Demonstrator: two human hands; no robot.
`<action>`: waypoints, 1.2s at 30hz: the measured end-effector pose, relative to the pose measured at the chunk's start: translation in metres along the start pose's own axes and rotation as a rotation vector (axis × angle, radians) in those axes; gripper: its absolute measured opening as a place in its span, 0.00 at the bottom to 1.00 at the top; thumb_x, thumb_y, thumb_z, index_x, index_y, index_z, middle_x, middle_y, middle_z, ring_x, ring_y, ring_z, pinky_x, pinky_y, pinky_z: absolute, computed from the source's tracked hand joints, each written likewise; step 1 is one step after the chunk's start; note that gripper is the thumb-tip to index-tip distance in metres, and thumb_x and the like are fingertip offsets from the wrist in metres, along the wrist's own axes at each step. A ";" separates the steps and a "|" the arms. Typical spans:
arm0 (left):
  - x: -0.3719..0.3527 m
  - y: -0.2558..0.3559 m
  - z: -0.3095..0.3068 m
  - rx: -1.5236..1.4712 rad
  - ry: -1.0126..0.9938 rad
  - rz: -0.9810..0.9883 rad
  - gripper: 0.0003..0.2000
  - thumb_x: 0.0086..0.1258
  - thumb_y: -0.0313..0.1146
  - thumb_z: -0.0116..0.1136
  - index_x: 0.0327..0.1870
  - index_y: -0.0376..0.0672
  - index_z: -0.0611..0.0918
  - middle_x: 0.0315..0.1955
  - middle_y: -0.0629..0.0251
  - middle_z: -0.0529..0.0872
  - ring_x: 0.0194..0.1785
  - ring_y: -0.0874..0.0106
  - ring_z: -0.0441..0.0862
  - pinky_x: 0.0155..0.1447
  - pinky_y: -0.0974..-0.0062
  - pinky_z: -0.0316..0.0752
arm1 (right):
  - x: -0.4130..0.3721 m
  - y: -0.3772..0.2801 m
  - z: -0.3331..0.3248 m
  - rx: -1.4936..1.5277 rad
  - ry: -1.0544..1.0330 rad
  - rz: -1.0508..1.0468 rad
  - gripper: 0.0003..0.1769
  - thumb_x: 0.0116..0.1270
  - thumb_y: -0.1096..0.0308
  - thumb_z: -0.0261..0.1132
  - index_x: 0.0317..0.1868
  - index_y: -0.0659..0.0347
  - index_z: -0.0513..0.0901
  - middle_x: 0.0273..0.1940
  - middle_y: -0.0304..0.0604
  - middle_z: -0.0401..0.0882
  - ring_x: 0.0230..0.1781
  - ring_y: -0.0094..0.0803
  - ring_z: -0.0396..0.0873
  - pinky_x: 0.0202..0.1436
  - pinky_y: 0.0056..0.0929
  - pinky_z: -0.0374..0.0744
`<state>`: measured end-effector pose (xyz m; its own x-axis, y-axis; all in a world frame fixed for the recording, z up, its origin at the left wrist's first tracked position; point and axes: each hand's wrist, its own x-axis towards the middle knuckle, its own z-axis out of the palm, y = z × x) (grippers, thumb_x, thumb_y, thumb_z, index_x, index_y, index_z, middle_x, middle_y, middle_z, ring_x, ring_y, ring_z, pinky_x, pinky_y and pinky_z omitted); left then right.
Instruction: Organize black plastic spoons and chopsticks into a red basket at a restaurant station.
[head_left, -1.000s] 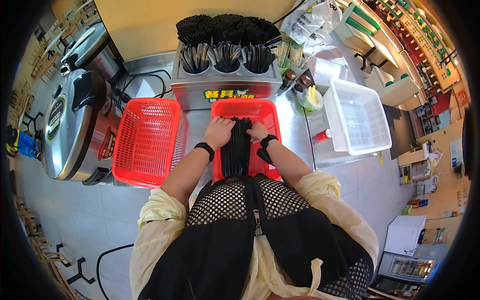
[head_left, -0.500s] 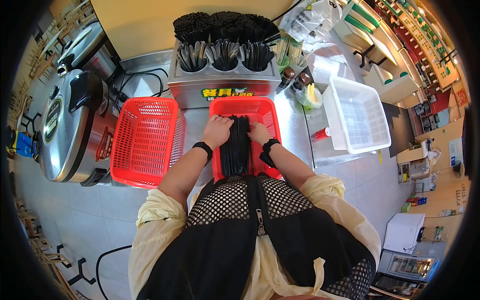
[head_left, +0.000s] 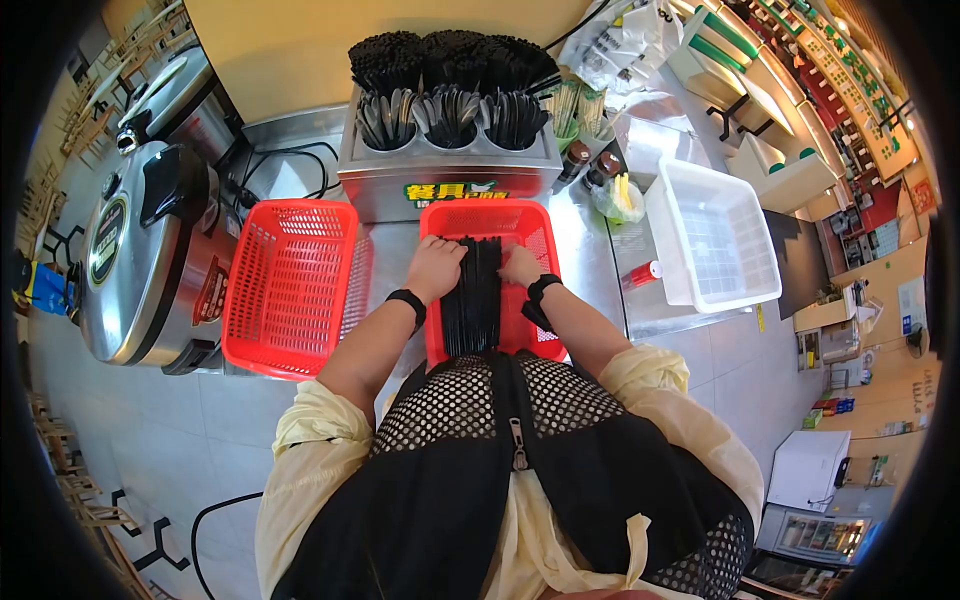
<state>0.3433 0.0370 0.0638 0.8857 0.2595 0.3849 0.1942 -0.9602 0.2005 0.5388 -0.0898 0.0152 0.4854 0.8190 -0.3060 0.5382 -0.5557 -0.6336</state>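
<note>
A bundle of black chopsticks [head_left: 472,295] lies lengthwise in a red basket [head_left: 548,250] in front of my body. My left hand [head_left: 436,266] presses on the left side of the bundle near its far end, its fingers together on the sticks. On the bundle's right side is my right hand [head_left: 519,266], fingers bent against the sticks. The near end of the bundle is hidden by my black mesh vest [head_left: 440,405].
Behind the basket stands a steel holder [head_left: 450,185] with black chopsticks and spoons. An empty red basket [head_left: 290,285] sits left, beside a large steel cooker [head_left: 150,260]. To the right are a red can [head_left: 642,274] and a white crate [head_left: 715,235].
The view has shifted slightly, so the holder and baskets appear a little lower. Both hands stay at the far end of the bundle.
</note>
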 end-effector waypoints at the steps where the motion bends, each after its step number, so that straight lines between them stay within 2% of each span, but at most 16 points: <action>1: 0.001 0.000 0.000 0.002 0.007 0.005 0.14 0.57 0.29 0.53 0.44 0.44 0.83 0.39 0.65 0.85 0.45 0.68 0.80 0.57 0.69 0.66 | 0.001 -0.003 -0.006 -0.136 0.018 -0.127 0.21 0.50 0.67 0.73 0.44 0.68 0.79 0.30 0.51 0.83 0.25 0.36 0.84 0.27 0.30 0.81; 5: 0.002 0.002 -0.005 0.000 -0.007 -0.008 0.14 0.56 0.30 0.54 0.45 0.44 0.83 0.39 0.65 0.85 0.45 0.68 0.81 0.57 0.69 0.66 | -0.003 -0.069 -0.085 0.284 -0.141 0.070 0.16 0.61 0.60 0.67 0.32 0.69 0.79 0.21 0.45 0.80 0.16 0.29 0.79 0.18 0.25 0.77; 8: 0.000 0.002 -0.005 -0.002 0.002 -0.013 0.14 0.56 0.30 0.54 0.45 0.44 0.82 0.39 0.65 0.85 0.45 0.68 0.81 0.57 0.68 0.67 | 0.021 -0.097 -0.162 0.161 0.245 -0.174 0.16 0.63 0.57 0.63 0.26 0.61 0.80 0.17 0.36 0.77 0.14 0.21 0.72 0.16 0.22 0.68; 11: 0.002 0.001 -0.007 -0.022 0.014 -0.012 0.14 0.56 0.30 0.55 0.45 0.45 0.82 0.39 0.65 0.85 0.45 0.67 0.81 0.57 0.68 0.67 | 0.063 -0.095 -0.214 0.371 0.674 -0.236 0.22 0.59 0.54 0.66 0.39 0.68 0.81 0.28 0.46 0.82 0.29 0.31 0.80 0.32 0.29 0.76; 14: 0.000 0.002 -0.007 -0.051 0.024 -0.023 0.14 0.56 0.30 0.55 0.45 0.44 0.82 0.39 0.65 0.85 0.45 0.67 0.81 0.57 0.68 0.67 | 0.082 -0.117 -0.240 0.246 0.713 -0.188 0.31 0.57 0.52 0.68 0.51 0.71 0.76 0.39 0.51 0.81 0.38 0.34 0.80 0.38 0.30 0.77; 15: 0.001 0.001 -0.007 -0.068 0.035 -0.029 0.14 0.56 0.30 0.56 0.45 0.44 0.82 0.39 0.65 0.85 0.45 0.67 0.80 0.57 0.68 0.68 | 0.106 -0.105 -0.249 0.268 0.482 -0.191 0.46 0.59 0.45 0.65 0.67 0.72 0.62 0.58 0.61 0.71 0.57 0.42 0.74 0.57 0.34 0.73; 16: 0.001 0.001 -0.008 -0.060 0.050 -0.034 0.14 0.56 0.30 0.56 0.45 0.44 0.82 0.39 0.65 0.85 0.45 0.67 0.80 0.57 0.68 0.68 | 0.110 -0.113 -0.250 0.263 0.484 -0.208 0.46 0.59 0.45 0.65 0.67 0.72 0.62 0.58 0.61 0.71 0.57 0.42 0.74 0.57 0.34 0.73; 19: 0.001 0.001 -0.010 -0.098 0.043 -0.048 0.14 0.56 0.30 0.55 0.45 0.45 0.82 0.39 0.66 0.85 0.45 0.67 0.80 0.58 0.67 0.68 | 0.104 -0.134 -0.248 0.344 0.116 0.010 0.55 0.63 0.35 0.52 0.74 0.67 0.38 0.75 0.56 0.38 0.77 0.40 0.39 0.75 0.29 0.42; 22: 0.000 0.001 -0.009 -0.118 0.043 -0.059 0.14 0.56 0.29 0.56 0.45 0.45 0.82 0.40 0.66 0.85 0.45 0.66 0.80 0.58 0.67 0.68 | 0.115 -0.135 -0.243 0.452 0.042 0.009 0.54 0.64 0.36 0.52 0.74 0.68 0.38 0.76 0.54 0.38 0.77 0.40 0.40 0.75 0.28 0.42; 23: 0.000 0.001 -0.010 -0.110 0.051 -0.061 0.14 0.56 0.29 0.56 0.45 0.45 0.82 0.40 0.66 0.85 0.45 0.66 0.80 0.58 0.67 0.68 | 0.140 -0.122 -0.236 0.519 0.164 -0.005 0.49 0.65 0.37 0.52 0.71 0.70 0.53 0.69 0.54 0.58 0.70 0.42 0.58 0.71 0.35 0.56; 24: 0.000 0.002 -0.010 -0.121 0.057 -0.058 0.14 0.56 0.29 0.56 0.45 0.45 0.82 0.39 0.66 0.85 0.45 0.66 0.80 0.58 0.67 0.68 | 0.160 -0.111 -0.239 0.518 0.164 -0.018 0.49 0.65 0.37 0.52 0.71 0.70 0.53 0.69 0.54 0.58 0.70 0.42 0.58 0.71 0.35 0.56; 26: 0.001 0.001 -0.012 -0.123 0.076 -0.054 0.14 0.56 0.29 0.56 0.45 0.44 0.82 0.39 0.65 0.85 0.46 0.66 0.80 0.58 0.67 0.68 | 0.192 -0.098 -0.251 0.441 0.064 0.067 0.37 0.63 0.34 0.53 0.61 0.55 0.66 0.49 0.43 0.73 0.46 0.36 0.72 0.52 0.42 0.70; 27: 0.002 0.002 -0.013 -0.141 0.068 -0.057 0.14 0.56 0.29 0.56 0.45 0.44 0.82 0.40 0.65 0.85 0.46 0.66 0.80 0.58 0.67 0.68 | 0.206 -0.095 -0.251 0.436 0.185 0.106 0.29 0.63 0.38 0.55 0.46 0.57 0.71 0.30 0.35 0.66 0.28 0.27 0.63 0.37 0.33 0.68; 32: 0.002 0.000 -0.012 -0.173 0.065 -0.062 0.14 0.56 0.29 0.55 0.45 0.44 0.81 0.40 0.66 0.85 0.46 0.67 0.80 0.58 0.68 0.69 | 0.204 -0.119 -0.260 0.590 0.365 0.010 0.23 0.66 0.44 0.57 0.42 0.59 0.74 0.27 0.37 0.69 0.23 0.26 0.65 0.25 0.30 0.68; 34: 0.003 0.000 -0.012 -0.173 0.062 -0.061 0.14 0.56 0.29 0.55 0.45 0.43 0.81 0.40 0.65 0.84 0.46 0.66 0.80 0.57 0.67 0.69 | 0.210 -0.116 -0.258 0.608 0.358 -0.038 0.22 0.67 0.50 0.58 0.39 0.66 0.77 0.24 0.42 0.77 0.22 0.31 0.75 0.25 0.30 0.71; 36: 0.002 0.000 -0.013 -0.167 0.067 -0.048 0.14 0.57 0.29 0.55 0.45 0.43 0.81 0.40 0.65 0.84 0.47 0.66 0.80 0.57 0.67 0.68 | 0.208 -0.115 -0.256 0.579 0.426 -0.042 0.22 0.69 0.52 0.57 0.35 0.67 0.75 0.18 0.40 0.72 0.14 0.26 0.68 0.17 0.25 0.64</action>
<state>0.3400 0.0384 0.0763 0.8461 0.3162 0.4292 0.1580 -0.9177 0.3646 0.7545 0.1076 0.2061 0.7626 0.6453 -0.0442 0.1675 -0.2631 -0.9501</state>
